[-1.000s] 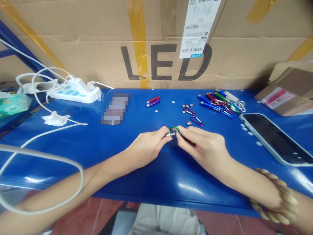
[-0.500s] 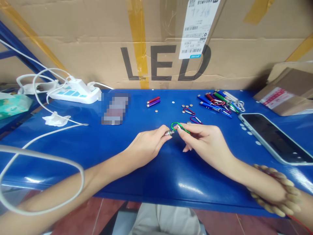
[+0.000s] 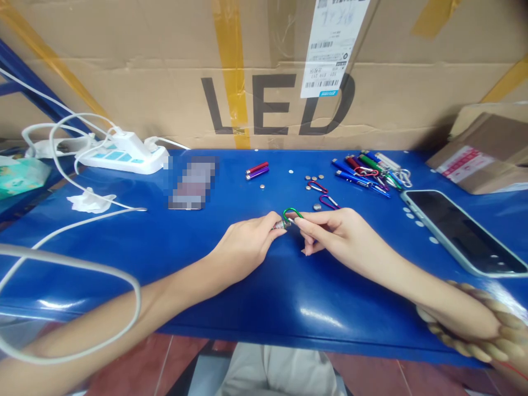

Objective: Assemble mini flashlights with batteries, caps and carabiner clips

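Observation:
Near the middle of the table, my left hand (image 3: 250, 240) pinches a small metal tube (image 3: 280, 224) between thumb and fingers. Its ribbed silver end points right; the rest is hidden in the hand. My right hand (image 3: 340, 234) grips a green carabiner (image 3: 292, 210) between thumb and index finger, its loop up against the tube's end. Whether the two are hooked together I cannot tell. Beyond the right hand lie a purple carabiner (image 3: 329, 202), a red carabiner (image 3: 317, 187), a round silver button cell (image 3: 317, 207) and several smaller ones (image 3: 314, 178).
Red and purple tubes (image 3: 257, 170) lie at centre back, and a pile of coloured penlights with carabiners (image 3: 367, 171) at back right. A phone (image 3: 466, 234) lies on the right, a blurred phone (image 3: 192, 184) on the left. A power strip (image 3: 124, 157) trails white cables. Cardboard boxes (image 3: 165, 99) stand behind.
My right hand has shifted slightly left, bringing the green carabiner closer to the tube's end. The silver button cell beyond it shows more fully. My left hand keeps its grip.

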Demonstrator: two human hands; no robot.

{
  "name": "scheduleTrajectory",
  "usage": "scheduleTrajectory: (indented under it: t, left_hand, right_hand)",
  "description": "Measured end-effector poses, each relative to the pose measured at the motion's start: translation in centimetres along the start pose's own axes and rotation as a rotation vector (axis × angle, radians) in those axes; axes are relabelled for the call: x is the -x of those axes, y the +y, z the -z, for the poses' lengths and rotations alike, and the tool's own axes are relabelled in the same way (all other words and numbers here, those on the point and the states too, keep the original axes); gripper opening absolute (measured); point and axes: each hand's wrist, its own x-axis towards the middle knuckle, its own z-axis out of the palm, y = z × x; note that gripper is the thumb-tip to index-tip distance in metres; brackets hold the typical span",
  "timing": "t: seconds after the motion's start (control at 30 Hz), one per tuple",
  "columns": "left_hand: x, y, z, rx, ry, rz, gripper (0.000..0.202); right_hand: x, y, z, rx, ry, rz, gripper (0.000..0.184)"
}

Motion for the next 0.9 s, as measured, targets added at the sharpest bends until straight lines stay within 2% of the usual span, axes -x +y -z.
scheduleTrajectory:
  t: [0.2, 0.27, 0.37, 0.47, 0.5, 0.57, 0.67, 0.8, 0.9]
  left_hand:
    - [-0.1, -0.1, 0.1, 0.095, -0.003, 0.06, 0.017]
    - [-0.2, -0.3, 0.4, 0.197, 0.063, 0.127, 0.019]
    - [-0.4, -0.6, 0.9, 0.379, 0.226, 0.198, 0.024]
    - [-0.5, -0.7, 0.9, 0.499, 0.268, 0.187, 0.027]
    - [-0.6, -0.7, 0.8, 0.524, 0.256, 0.174, 0.026]
    - [-0.6, -0.8, 0.7, 0.564, 0.243, 0.14, 0.026]
    - [-0.8, -1.0, 0.6, 0.611, 0.279, 0.085, 0.024]
    - [-1.1, -1.4, 0.5, 0.633, 0.334, 0.048, 0.016]
    - [-1.3, -1.5, 0.4, 0.633, 0.325, 0.019, 0.012]
  right_hand:
    - [-0.3, -0.2, 1.2, -0.104, -0.124, -0.118, 0.044]
    - [-0.4, -0.4, 2.1, -0.161, -0.113, -0.116, 0.042]
    - [-0.6, -0.5, 3.1, -0.19, -0.128, -0.053, 0.037]
    - [-1.0, 0.1, 3.0, 0.019, -0.215, -0.015, 0.038]
    - [-1.1, 0.5, 2.7, 0.157, -0.198, 0.009, 0.042]
    - [-1.3, 1.1, 2.4, 0.436, -0.076, 0.122, 0.048]
    - [-1.5, 1.5, 2.8, 0.698, 0.15, 0.256, 0.041]
    - [-2.7, 1.0, 5.0, 0.79, 0.303, 0.19, 0.028]
    - [-5.8, 0.9, 6.8, 0.858, 0.337, 0.161, 0.027]
